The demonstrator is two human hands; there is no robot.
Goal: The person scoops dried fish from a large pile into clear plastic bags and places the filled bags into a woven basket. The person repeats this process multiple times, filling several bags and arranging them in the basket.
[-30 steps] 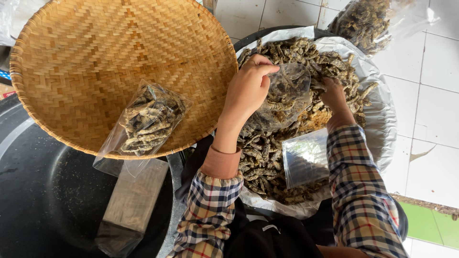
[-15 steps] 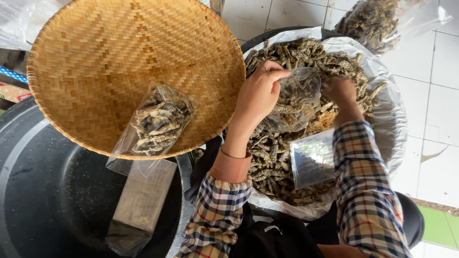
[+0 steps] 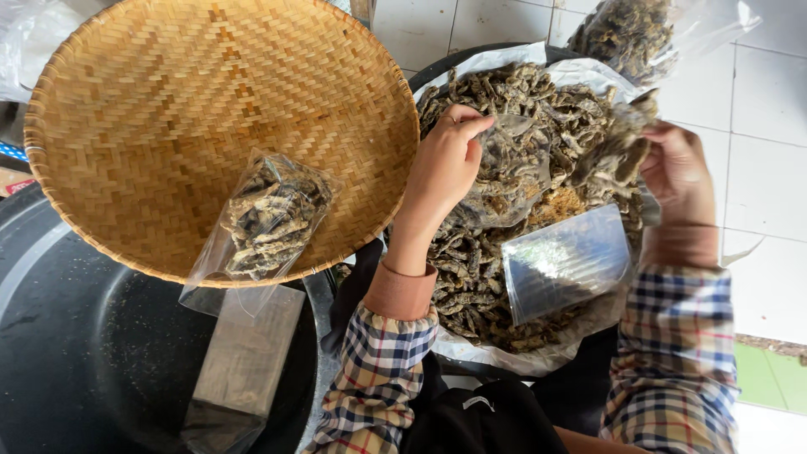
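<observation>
Since the earlier frames, the right hand [image 3: 677,172] has lifted clear of the heap and now carries a clump of dried fish [image 3: 612,155], while the left hand [image 3: 444,168] keeps its pinch on the clear bag [image 3: 504,181].

Landmark: the basin of dried fish [image 3: 487,277], lined with plastic sheet.

Left of the basin, a woven bamboo tray [image 3: 168,101] rests tilted above a dark round pan [image 3: 76,353]. A filled, sealed packet of fish [image 3: 265,219] lies on the tray's lower rim. Below it, an empty plastic sleeve [image 3: 244,361] lies on the pan.

Over the basin, the left hand is closed narrowly, thumb and fingers gripping the mouth of the clear bag. The bag is thin, limp film, slippery; hold it at the rim to keep the mouth open.

At the basin's right edge, the right hand is closed on the clump. The fish appear light, dry and brittle; a loose, cupped grip suits them.

A flat stack of empty bags [image 3: 567,261] lies on the heap near the basin's front. Beyond the basin, another bag of fish [image 3: 626,34] sits on the tiled floor [image 3: 765,193]. The tray's rim crowds the left forearm.
</observation>
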